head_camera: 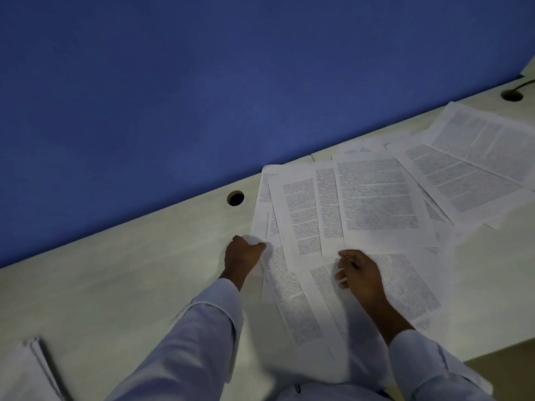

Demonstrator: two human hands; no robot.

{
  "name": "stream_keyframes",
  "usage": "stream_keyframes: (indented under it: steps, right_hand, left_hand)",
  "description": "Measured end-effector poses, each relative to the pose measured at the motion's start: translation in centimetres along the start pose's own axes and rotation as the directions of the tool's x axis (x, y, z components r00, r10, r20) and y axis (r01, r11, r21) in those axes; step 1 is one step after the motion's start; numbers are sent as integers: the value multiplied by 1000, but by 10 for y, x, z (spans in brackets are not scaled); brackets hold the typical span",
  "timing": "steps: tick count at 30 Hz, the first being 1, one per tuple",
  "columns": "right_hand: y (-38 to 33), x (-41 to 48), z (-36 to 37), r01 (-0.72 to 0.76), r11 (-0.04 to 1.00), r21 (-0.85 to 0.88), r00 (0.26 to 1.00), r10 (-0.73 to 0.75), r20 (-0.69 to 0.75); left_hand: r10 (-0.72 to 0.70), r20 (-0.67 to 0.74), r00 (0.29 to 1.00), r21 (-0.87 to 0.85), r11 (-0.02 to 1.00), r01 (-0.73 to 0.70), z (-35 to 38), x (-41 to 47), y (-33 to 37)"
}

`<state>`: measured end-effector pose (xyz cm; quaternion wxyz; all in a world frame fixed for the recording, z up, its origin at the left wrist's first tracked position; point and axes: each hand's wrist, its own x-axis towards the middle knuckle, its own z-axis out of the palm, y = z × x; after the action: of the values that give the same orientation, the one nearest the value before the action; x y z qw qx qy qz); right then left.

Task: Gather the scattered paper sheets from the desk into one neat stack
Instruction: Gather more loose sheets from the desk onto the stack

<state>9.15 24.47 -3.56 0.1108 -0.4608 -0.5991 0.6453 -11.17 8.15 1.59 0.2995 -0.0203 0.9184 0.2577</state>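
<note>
The left hand (241, 254) pinches the left edge of the paper sheets (376, 195), its thumb (258, 246) lying on top of the edge and the other fingers hidden beneath or behind it; the pinched sheets fan out from the thumb, rightwards and away from the person, overlapping one another at differing angles; the right hand (360, 273) lies over the sheets to the right of the left thumb, its fingers (343, 275) bent and bunched close together, their tips toward the paper; whether they pinch a sheet or only rest on it cannot be told; more printed sheets lie just beyond those fingertips, and others spread further to the right of them, well apart from both hands, up to the desk's far edge; a few sheets run back under the right wrist toward the person; all lie on a pale desk (130, 270); a round cable hole (235, 197) sits beyond the left fingers, near the blue partition (202, 82) that backs the desk; a second hole (511, 95) lies far to the right of the right fingers; both arms wear pale sleeves (202, 328).
</note>
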Motion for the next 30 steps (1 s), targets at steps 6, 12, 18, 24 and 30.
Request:
stream_keyframes:
  steps: [6,12,18,24,30]
  right_hand:
    - [0,4,-2,-7,998,65,1000,6,13]
    - [2,8,-2,-56,983,176,998,53,24]
    - [-9,6,-7,-142,936,321,989,145,14]
    - [-19,3,-8,-172,902,397,983,186,4]
    - [-19,-3,-12,-136,921,366,986,162,-42]
  left_hand:
    - [-31,97,995,-137,990,45,1,13,8]
    - [-80,176,981,-373,917,142,7,10,15]
    - [-6,264,964,-502,853,143,17,-3,8]
    - [17,160,987,-437,898,56,39,-18,7]
    - [57,116,992,-424,906,-2,39,-22,6]
